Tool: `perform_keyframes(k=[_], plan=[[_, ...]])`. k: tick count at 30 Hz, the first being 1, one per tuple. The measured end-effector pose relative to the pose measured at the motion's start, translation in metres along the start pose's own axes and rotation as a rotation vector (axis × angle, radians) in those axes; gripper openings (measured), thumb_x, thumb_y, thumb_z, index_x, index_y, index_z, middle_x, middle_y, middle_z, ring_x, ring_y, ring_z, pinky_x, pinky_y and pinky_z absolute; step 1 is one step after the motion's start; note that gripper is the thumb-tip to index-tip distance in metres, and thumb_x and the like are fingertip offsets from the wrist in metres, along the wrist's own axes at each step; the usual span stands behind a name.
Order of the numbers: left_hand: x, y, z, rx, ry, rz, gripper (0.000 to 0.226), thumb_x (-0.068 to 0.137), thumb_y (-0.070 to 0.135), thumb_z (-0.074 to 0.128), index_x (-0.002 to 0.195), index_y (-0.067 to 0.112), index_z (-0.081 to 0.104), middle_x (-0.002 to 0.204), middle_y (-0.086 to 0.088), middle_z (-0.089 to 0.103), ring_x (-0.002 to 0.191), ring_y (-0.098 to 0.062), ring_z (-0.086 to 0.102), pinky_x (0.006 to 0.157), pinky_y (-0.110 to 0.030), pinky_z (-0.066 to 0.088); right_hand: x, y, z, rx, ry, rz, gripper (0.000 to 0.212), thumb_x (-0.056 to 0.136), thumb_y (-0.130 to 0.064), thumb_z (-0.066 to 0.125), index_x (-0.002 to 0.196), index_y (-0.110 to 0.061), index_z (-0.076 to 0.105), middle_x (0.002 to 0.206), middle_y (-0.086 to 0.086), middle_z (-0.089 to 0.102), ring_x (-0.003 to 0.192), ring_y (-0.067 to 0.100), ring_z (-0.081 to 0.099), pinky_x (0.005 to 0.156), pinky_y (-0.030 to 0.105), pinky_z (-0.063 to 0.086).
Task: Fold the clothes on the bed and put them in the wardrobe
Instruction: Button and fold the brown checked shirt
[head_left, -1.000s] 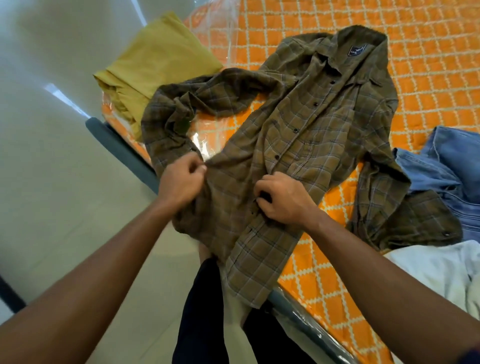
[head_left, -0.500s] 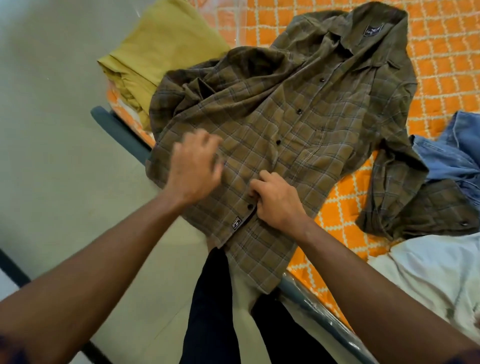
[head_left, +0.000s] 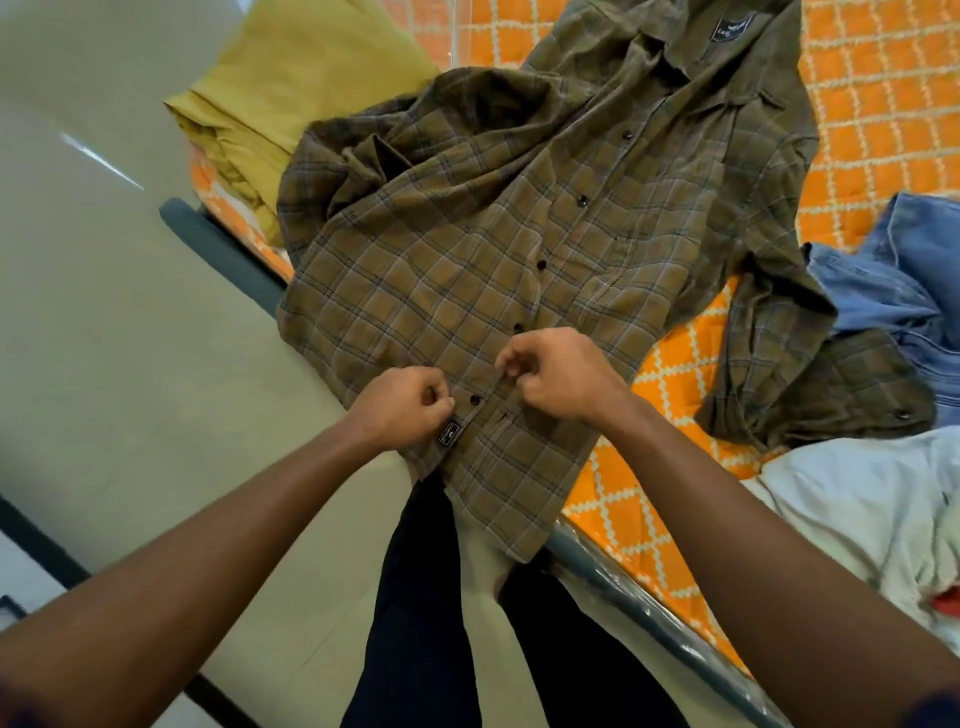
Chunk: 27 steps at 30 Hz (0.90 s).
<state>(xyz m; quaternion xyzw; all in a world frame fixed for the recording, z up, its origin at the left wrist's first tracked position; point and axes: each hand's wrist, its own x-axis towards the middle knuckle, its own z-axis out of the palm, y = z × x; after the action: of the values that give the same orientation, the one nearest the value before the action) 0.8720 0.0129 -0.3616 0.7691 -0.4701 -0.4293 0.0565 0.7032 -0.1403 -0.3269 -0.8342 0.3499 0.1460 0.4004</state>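
Here we stand at the bed's (head_left: 857, 104) edge with the plaid shirt (head_left: 493, 234) spread front-up before us, its collar far away and its hem hanging over the bed rail toward our legs. So its long axis runs straight away from us, and the button strip follows that line. Our left hand (head_left: 402, 410) is closed, pinching the strip's edge just above the small dark label (head_left: 450, 432), with a button (head_left: 474, 399) right beside its fingertips. Our right hand (head_left: 558, 376) is closed too, thumb and forefinger nipping the cloth on the other side of the strip. Both hands sit near the hem, about equally close. We judge we are fastening or squaring the front before folding. A yellow cloth (head_left: 291, 98), jeans (head_left: 904, 291) and a white garment (head_left: 857, 499) wait nearby.
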Motion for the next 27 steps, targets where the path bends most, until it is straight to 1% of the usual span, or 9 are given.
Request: perform_keyframes(k=[3,6,9,11,14,16,19,23,27], plan=[[-0.017,-0.007,0.014,-0.062,0.057,0.031,0.008,0.090,0.030,0.066,0.088,0.027,0.059,0.078,0.009,0.061,0.072,-0.010,0.058,0.062,-0.032,0.047,-0.015,-0.007,0.015,-0.033,-0.098,0.018,0.032,0.088,-0.016,0.059,0.115,-0.030,0.071,0.100,-0.010,0.072,0.094,0.014,0.066,0.084,0.036,0.056],[-0.030,-0.007,0.037,-0.123,0.101,0.036,0.016,0.085,0.025,0.071,0.091,0.026,0.057,0.086,0.009,0.054,0.075,-0.012,0.054,0.067,-0.033,0.046,-0.039,-0.010,0.052,-0.063,-0.105,0.150,0.031,0.093,-0.036,0.062,0.124,-0.034,0.063,0.103,-0.006,0.070,0.099,0.018,0.065,0.084,0.036,0.054],[-0.036,0.001,0.053,-0.119,0.140,-0.003,0.015,0.084,0.026,0.071,0.095,0.024,0.060,0.092,0.007,0.050,0.076,-0.015,0.055,0.069,-0.033,0.047,-0.064,-0.009,0.086,0.119,0.076,0.266,0.006,0.092,-0.031,0.065,0.095,-0.027,0.064,0.080,-0.009,0.065,0.077,0.013,0.062,0.071,0.032,0.052],[-0.036,0.007,0.057,-0.117,0.173,-0.032,0.012,0.086,0.028,0.070,0.094,0.025,0.061,0.091,0.008,0.053,0.079,-0.016,0.057,0.071,-0.033,0.050,-0.076,-0.005,0.100,0.270,0.178,0.369,0.012,0.092,-0.024,0.068,0.081,-0.024,0.063,0.070,-0.009,0.061,0.065,0.008,0.057,0.062,0.028,0.046],[-0.034,0.016,0.052,-0.173,0.255,-0.057,0.007,0.087,0.024,0.068,0.087,0.027,0.062,0.075,0.011,0.061,0.072,-0.014,0.060,0.068,-0.036,0.054,-0.088,-0.006,0.106,0.459,0.331,0.482,0.009,0.092,-0.019,0.072,0.086,-0.021,0.065,0.072,-0.008,0.062,0.062,0.006,0.056,0.058,0.019,0.042],[-0.030,0.020,0.044,-0.241,0.292,-0.016,0.006,0.089,0.023,0.066,0.086,0.025,0.062,0.070,0.011,0.061,0.065,-0.010,0.060,0.064,-0.035,0.054,-0.085,-0.011,0.107,0.524,0.416,0.494,0.010,0.091,-0.022,0.075,0.093,-0.021,0.065,0.077,-0.008,0.064,0.066,0.009,0.060,0.062,0.026,0.049],[-0.020,0.024,0.033,-0.288,0.314,0.081,0.005,0.092,0.019,0.065,0.096,0.022,0.067,0.079,0.010,0.065,0.069,-0.011,0.062,0.067,-0.038,0.056,-0.071,-0.019,0.105,0.450,0.456,0.535,0.022,0.086,-0.037,0.079,0.097,-0.022,0.067,0.076,-0.009,0.065,0.069,0.009,0.062,0.065,0.030,0.054],[-0.002,0.027,0.023,-0.126,0.247,0.189,0.029,0.091,0.013,0.067,0.120,0.017,0.071,0.100,0.002,0.065,0.089,-0.016,0.063,0.084,-0.037,0.056,-0.048,-0.028,0.094,0.295,0.394,0.644,0.036,0.080,-0.051,0.081,0.088,-0.020,0.063,0.071,-0.008,0.064,0.065,0.011,0.059,0.056,0.025,0.037],[0.015,0.030,0.015,0.014,0.099,0.173,0.025,0.090,0.016,0.072,0.114,0.018,0.073,0.100,0.005,0.061,0.090,-0.016,0.061,0.085,-0.038,0.056,-0.033,-0.032,0.090,0.239,0.316,0.752,0.034,0.079,-0.046,0.076,0.074,-0.017,0.060,0.071,0.001,0.066,0.073,0.025,0.065,0.057,0.029,0.042]])
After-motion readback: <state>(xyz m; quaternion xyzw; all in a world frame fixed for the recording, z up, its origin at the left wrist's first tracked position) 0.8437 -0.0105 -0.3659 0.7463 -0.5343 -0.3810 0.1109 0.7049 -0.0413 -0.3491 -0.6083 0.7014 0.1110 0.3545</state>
